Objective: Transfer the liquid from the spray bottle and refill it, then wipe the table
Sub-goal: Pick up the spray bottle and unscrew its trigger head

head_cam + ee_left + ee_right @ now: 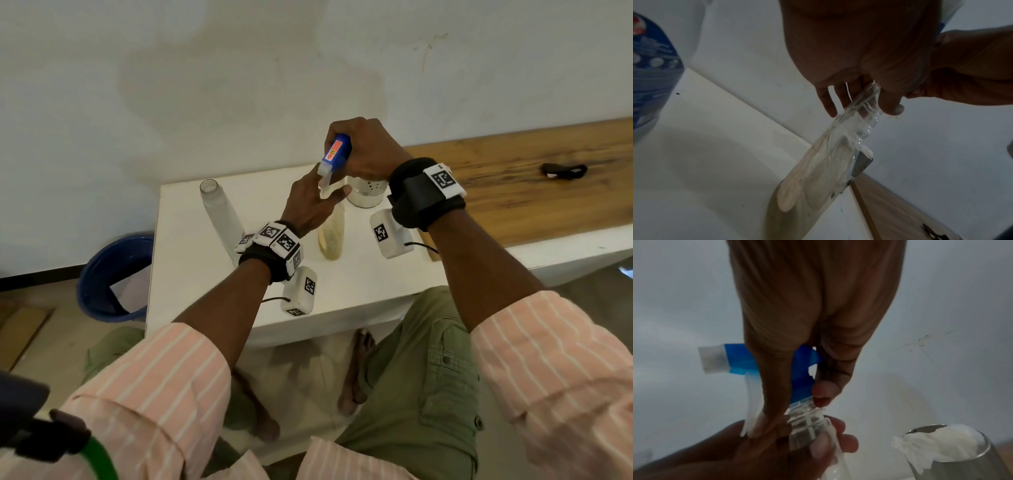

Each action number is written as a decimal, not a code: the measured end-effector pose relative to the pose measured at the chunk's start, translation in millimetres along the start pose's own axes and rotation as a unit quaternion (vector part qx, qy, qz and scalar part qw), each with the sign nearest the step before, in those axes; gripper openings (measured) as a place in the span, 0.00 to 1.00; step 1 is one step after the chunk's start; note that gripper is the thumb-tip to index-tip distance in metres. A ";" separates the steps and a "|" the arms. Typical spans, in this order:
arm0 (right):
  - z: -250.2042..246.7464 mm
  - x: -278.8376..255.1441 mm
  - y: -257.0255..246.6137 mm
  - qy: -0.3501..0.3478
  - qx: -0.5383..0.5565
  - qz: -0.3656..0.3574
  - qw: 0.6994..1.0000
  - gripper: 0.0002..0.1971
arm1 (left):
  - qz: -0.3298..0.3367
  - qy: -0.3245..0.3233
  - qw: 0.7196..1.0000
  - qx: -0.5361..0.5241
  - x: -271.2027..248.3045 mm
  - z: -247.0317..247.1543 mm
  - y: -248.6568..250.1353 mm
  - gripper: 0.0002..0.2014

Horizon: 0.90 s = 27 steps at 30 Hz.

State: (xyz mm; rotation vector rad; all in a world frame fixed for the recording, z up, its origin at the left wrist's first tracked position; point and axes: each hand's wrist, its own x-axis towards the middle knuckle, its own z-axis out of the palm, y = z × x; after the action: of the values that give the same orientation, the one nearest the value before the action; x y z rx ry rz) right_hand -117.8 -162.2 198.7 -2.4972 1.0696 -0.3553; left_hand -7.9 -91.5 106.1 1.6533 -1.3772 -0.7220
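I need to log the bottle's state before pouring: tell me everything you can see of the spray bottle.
The spray bottle is clear plastic, standing upright on the white table, about half full of pale yellowish liquid. Its blue trigger head with a white nozzle and a pale trigger sits at the neck. The right hand grips the head from above; the left hand holds the neck just below the ribbed collar. Whether the head is screwed on or loosened cannot be told. A metal cup stands behind it.

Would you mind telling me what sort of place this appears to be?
Probably a plain indoor room set up for recording: a small white table against a bare wall, a wooden bench, and a blue bin on the floor.
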 end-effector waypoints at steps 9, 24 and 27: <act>13.9 -9.3 -2.5 0.042 0.015 0.011 0.999 0.28 | 0.012 0.064 0.998 -0.015 -0.8 -14.0 2.1 0.15; -4.0 0.7 -4.3 -0.054 -0.015 -0.042 0.998 0.16 | 0.026 -0.031 0.999 0.014 8.1 -24.0 8.6 0.24; -7.1 0.7 -4.1 -0.074 -0.009 -0.053 0.996 0.16 | 0.016 -0.046 0.999 0.007 7.2 -27.3 10.9 0.23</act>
State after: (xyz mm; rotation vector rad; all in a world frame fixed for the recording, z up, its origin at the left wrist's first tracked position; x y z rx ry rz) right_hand -117.4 -162.0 206.9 -2.5563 0.8885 -0.1878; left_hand 11.5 -92.4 129.2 1.6226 -1.4737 -0.7809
